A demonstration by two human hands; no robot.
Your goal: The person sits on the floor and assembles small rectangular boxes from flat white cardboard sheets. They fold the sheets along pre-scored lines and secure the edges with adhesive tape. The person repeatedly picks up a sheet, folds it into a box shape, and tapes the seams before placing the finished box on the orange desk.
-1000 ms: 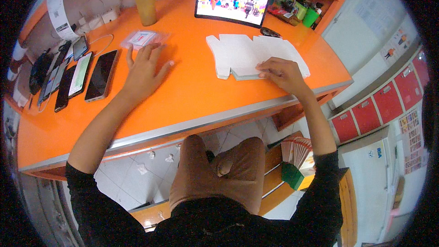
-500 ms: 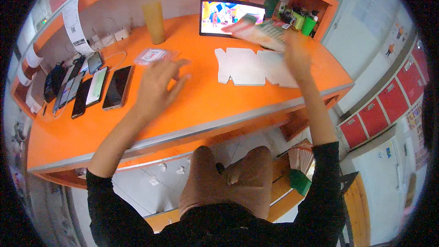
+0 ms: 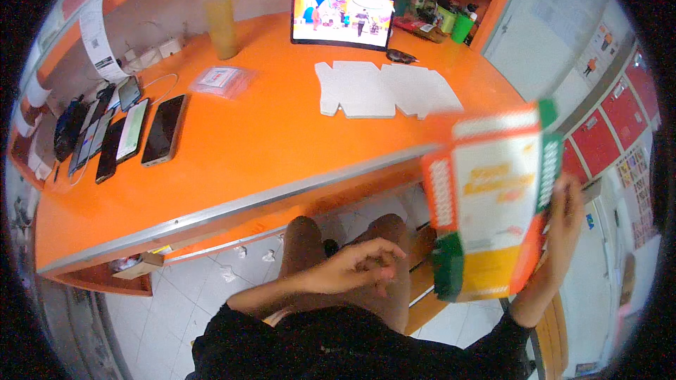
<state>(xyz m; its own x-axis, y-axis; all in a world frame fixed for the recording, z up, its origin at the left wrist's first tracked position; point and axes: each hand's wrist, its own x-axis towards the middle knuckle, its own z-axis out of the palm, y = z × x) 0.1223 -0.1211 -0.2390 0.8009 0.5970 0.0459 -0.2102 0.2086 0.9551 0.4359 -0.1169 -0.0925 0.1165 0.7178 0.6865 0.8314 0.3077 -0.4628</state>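
My right hand (image 3: 565,214) grips the right edge of a flat printed carton blank (image 3: 493,204), coloured white, orange, green and yellow. The blank is slightly blurred and hangs upright off the front right of the desk; part of my hand is hidden behind it. Over my lap, my left hand (image 3: 362,267) is empty, with loosely curled fingers that stand apart. More carton blanks (image 3: 362,91) lie white side up on the orange desk (image 3: 267,119), beyond both hands.
A lit tablet-like screen (image 3: 341,20) stands at the back. Several phones, among them a dark one (image 3: 165,130), lie at the left. A yellowish tumbler (image 3: 222,28) and a clear plastic packet (image 3: 224,81) sit behind. Dark glasses (image 3: 401,56) rest near the screen; a green cup (image 3: 461,28) is back right.
The right hand has brought the printed carton blank from beside the screen toward me and to the right. My left hand has come back from above the desk to my lap.
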